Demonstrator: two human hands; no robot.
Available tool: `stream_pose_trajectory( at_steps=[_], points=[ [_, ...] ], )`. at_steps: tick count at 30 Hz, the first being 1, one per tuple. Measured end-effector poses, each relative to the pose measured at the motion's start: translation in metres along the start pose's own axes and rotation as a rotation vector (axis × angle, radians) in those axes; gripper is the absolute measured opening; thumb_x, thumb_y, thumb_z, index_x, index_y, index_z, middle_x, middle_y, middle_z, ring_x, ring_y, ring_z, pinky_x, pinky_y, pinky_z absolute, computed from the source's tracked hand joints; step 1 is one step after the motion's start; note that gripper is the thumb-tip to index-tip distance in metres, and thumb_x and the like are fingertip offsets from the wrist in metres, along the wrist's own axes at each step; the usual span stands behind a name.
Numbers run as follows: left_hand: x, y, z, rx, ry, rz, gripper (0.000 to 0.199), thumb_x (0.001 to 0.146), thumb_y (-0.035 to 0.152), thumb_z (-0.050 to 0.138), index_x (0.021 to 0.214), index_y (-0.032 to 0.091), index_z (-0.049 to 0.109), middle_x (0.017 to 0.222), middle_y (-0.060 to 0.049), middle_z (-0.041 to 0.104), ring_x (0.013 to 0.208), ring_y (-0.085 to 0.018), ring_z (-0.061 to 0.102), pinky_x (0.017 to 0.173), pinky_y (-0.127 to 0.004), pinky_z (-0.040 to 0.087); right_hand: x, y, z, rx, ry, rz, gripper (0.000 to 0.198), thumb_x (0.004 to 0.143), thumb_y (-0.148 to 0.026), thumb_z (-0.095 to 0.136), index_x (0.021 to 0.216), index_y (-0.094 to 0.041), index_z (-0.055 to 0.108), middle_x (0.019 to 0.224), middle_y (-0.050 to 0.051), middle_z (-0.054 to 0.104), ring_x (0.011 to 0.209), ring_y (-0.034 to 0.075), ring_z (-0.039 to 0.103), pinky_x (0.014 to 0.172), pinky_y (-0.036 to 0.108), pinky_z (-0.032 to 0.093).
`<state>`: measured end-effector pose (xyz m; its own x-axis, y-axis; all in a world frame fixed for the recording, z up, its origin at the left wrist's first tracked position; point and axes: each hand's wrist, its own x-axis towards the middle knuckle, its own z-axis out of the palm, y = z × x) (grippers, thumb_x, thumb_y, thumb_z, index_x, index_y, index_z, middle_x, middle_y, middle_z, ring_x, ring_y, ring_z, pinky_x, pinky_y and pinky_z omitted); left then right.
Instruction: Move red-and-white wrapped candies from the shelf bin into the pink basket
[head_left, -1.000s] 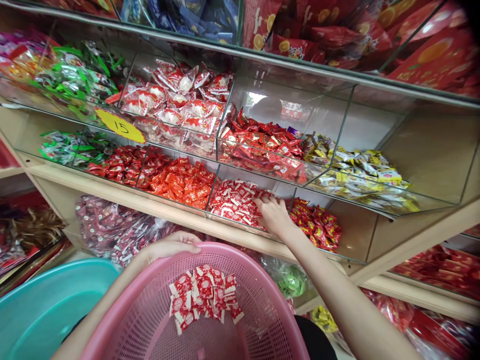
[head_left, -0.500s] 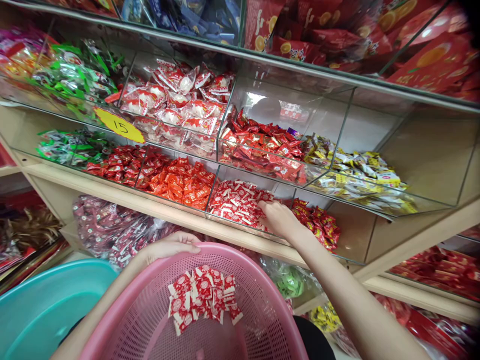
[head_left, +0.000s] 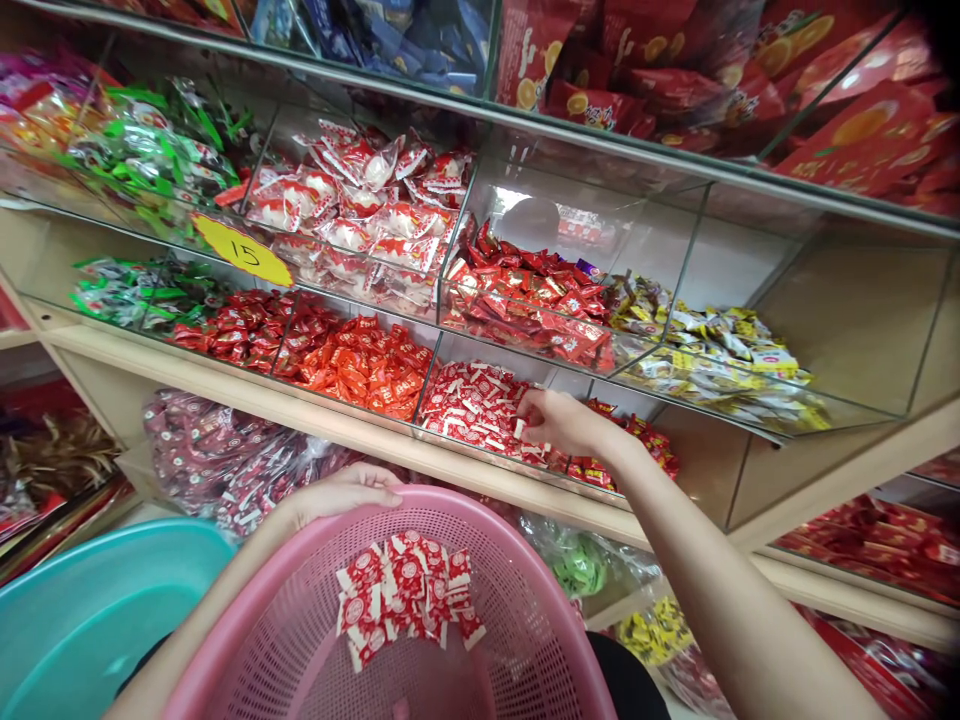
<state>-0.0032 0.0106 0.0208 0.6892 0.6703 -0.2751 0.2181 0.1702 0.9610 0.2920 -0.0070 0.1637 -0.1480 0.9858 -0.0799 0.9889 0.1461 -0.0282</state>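
Observation:
My left hand is closed over the far rim of a pink plastic basket, which is tilted towards me. Several red-and-white wrapped candies lie in its bottom. In the lower clear bin, my right hand is at the right side of a heap of the same red-and-white candies. Its fingers are curled, and a candy shows at the fingertips. How many candies it holds is hidden behind the fingers.
Clear partitions and front panels divide the shelf, with orange-red candies left of my right hand and yellow-white candies above right. A yellow price tag reads 15. A turquoise basin stands at lower left; bagged candies lie below.
My right hand has risen slightly and shifted a little to the right, with its fingers now curled and a candy visible at the tips. The left hand and basket have stayed put.

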Motion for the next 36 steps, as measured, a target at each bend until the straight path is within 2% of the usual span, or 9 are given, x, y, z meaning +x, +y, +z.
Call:
stream_pose_trajectory(
  at_steps=[2, 4, 8, 14, 19, 22, 27, 32, 36],
  points=[
    [0.000, 0.001, 0.001, -0.004, 0.006, 0.005, 0.045, 0.069, 0.039, 0.071, 0.097, 0.005, 0.064, 0.092, -0.013, 0.068, 0.077, -0.022, 0.064, 0.069, -0.029, 0.048, 0.009, 0.007, -0.002, 0.214, 0.077, -0.033, 0.027, 0.078, -0.023, 0.062, 0.103, -0.014, 0.058, 0.084, 0.004, 0.068, 0.072, 0.014, 0.061, 0.061, 0.022, 0.043],
    [-0.001, 0.002, 0.002, -0.014, 0.005, 0.002, 0.044, 0.069, 0.038, 0.071, 0.097, 0.005, 0.063, 0.092, -0.012, 0.069, 0.077, -0.022, 0.064, 0.069, -0.029, 0.048, 0.021, 0.010, 0.002, 0.318, 0.169, -0.001, 0.031, 0.080, -0.025, 0.060, 0.107, -0.012, 0.055, 0.084, 0.004, 0.068, 0.070, 0.013, 0.061, 0.061, 0.022, 0.043],
    [-0.001, 0.002, 0.002, -0.021, 0.001, -0.011, 0.044, 0.069, 0.040, 0.071, 0.097, 0.006, 0.063, 0.090, -0.011, 0.069, 0.075, -0.021, 0.064, 0.067, -0.028, 0.048, 0.040, 0.005, 0.022, 0.180, 0.317, 0.150, 0.024, 0.086, -0.023, 0.052, 0.107, -0.013, 0.057, 0.096, 0.009, 0.067, 0.088, 0.017, 0.062, 0.072, 0.024, 0.043],
    [0.000, 0.000, -0.001, -0.021, 0.005, -0.030, 0.042, 0.069, 0.039, 0.072, 0.097, 0.009, 0.065, 0.088, -0.009, 0.069, 0.074, -0.018, 0.062, 0.067, -0.025, 0.047, 0.038, -0.006, 0.041, 0.074, 0.314, 0.224, 0.027, 0.092, -0.030, 0.042, 0.100, -0.014, 0.062, 0.102, 0.017, 0.065, 0.099, 0.026, 0.060, 0.080, 0.033, 0.042],
    [0.000, -0.003, -0.001, 0.023, 0.046, -0.031, 0.041, 0.068, 0.042, 0.073, 0.094, 0.012, 0.066, 0.084, -0.005, 0.067, 0.070, -0.015, 0.060, 0.065, -0.024, 0.045, 0.033, -0.014, 0.041, -0.040, 0.289, 0.199, 0.033, 0.088, -0.031, 0.050, 0.116, -0.017, 0.057, 0.104, 0.015, 0.064, 0.100, 0.027, 0.059, 0.080, 0.032, 0.042],
    [0.000, -0.005, -0.001, 0.005, 0.073, -0.046, 0.040, 0.066, 0.041, 0.075, 0.093, 0.013, 0.066, 0.082, -0.003, 0.066, 0.068, -0.014, 0.059, 0.064, -0.023, 0.045, 0.033, -0.015, 0.043, -0.069, 0.281, 0.198, 0.031, 0.087, -0.028, 0.050, 0.114, -0.016, 0.057, 0.104, 0.015, 0.064, 0.100, 0.026, 0.059, 0.080, 0.032, 0.042],
    [-0.001, -0.001, 0.000, 0.045, 0.013, -0.022, 0.037, 0.071, 0.041, 0.071, 0.095, 0.013, 0.066, 0.086, -0.005, 0.068, 0.071, -0.016, 0.060, 0.065, -0.025, 0.045, 0.031, -0.012, 0.045, -0.051, 0.280, 0.184, 0.028, 0.087, -0.027, 0.051, 0.111, -0.014, 0.058, 0.104, 0.015, 0.064, 0.100, 0.026, 0.059, 0.080, 0.032, 0.042],
    [-0.003, 0.006, 0.002, 0.019, -0.002, -0.040, 0.036, 0.070, 0.041, 0.071, 0.092, 0.013, 0.065, 0.090, -0.007, 0.069, 0.077, -0.020, 0.062, 0.070, -0.028, 0.046, 0.011, -0.019, 0.038, -0.001, 0.440, 0.105, 0.024, 0.088, -0.021, 0.047, 0.109, -0.015, 0.059, 0.102, 0.014, 0.064, 0.095, 0.024, 0.060, 0.078, 0.032, 0.043],
    [-0.003, 0.007, 0.001, 0.046, -0.006, -0.038, 0.037, 0.071, 0.041, 0.070, 0.095, 0.013, 0.066, 0.090, -0.007, 0.069, 0.076, -0.020, 0.062, 0.070, -0.028, 0.046, -0.028, -0.034, 0.046, 0.202, 0.550, -0.137, 0.025, 0.089, -0.022, 0.048, 0.111, -0.018, 0.058, 0.103, 0.009, 0.063, 0.091, 0.021, 0.060, 0.078, 0.031, 0.044]
  ],
)
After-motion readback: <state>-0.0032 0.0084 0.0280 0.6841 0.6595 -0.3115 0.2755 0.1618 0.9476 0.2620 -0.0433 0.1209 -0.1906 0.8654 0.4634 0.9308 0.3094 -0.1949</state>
